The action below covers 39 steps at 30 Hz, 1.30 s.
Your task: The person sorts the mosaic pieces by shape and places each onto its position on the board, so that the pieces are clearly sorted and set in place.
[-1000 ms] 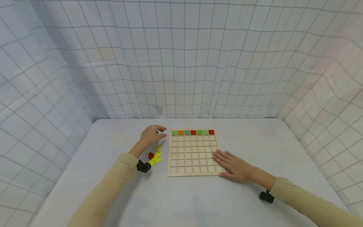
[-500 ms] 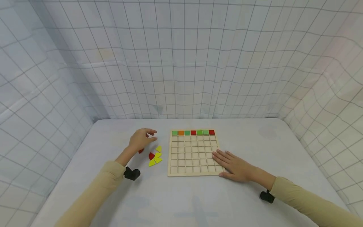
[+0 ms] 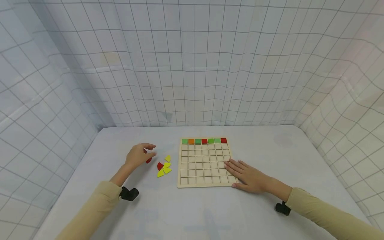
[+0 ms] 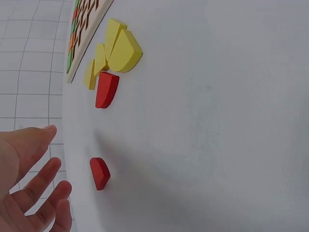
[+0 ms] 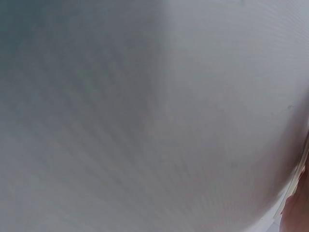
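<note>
My left hand point(image 3: 138, 156) hovers at the left with thumb and fingers apart, and nothing shows between its fingertips in the left wrist view. A small red wedge-shaped piece point(image 4: 100, 173) lies on the table close by its fingers, partly covered by the thumb in the head view. Another red piece point(image 3: 160, 165) lies by several yellow pieces point(image 4: 125, 51), between this hand and the wooden grid board point(image 3: 179, 173). My right hand point(image 3: 250, 176) lies flat, fingers straight, over the board's right front corner. Only a sliver of that hand point(image 5: 297, 205) shows in the right wrist view.
Along the board's back row sits a line of green, orange and red square tiles point(image 3: 204, 141). A white cloth covers the table point(image 3: 192, 213). Gridded white curtains point(image 3: 198, 76) hang behind and at both sides. Black wrist cameras point(image 3: 129, 194) sit under the forearms.
My left hand has moved leftward and slightly nearer, away from the board's back left corner, uncovering more of the loose pieces. My right hand has stayed in place on the board.
</note>
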Available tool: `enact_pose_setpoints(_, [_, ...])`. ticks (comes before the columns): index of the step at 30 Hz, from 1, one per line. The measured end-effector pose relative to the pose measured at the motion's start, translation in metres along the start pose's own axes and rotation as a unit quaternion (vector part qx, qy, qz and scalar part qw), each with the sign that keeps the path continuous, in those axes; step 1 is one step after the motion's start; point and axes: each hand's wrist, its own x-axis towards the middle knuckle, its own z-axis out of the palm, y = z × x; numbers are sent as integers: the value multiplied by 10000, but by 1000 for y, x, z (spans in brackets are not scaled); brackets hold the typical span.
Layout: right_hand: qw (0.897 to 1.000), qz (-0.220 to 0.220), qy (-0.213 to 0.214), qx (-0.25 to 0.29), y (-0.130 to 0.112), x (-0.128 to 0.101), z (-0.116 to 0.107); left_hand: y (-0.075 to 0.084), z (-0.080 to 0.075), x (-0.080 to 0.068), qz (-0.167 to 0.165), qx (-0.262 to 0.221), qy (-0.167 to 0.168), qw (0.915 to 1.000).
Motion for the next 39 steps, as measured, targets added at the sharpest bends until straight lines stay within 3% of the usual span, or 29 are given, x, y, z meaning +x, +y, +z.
enact_pose_setpoints(10, [10000,-23,62,8,1,-1,0,-2,13,-7,-37,-296,-88,9995])
enact_pose_setpoints(29, [9999,-84,140,2,3,-1,2,27,40,-1,-143,-82,-281,9995])
enact_pose_setpoints(39, [9998,-107,167,79,2,0,1,29,44,1,-277,-80,-279,9992])
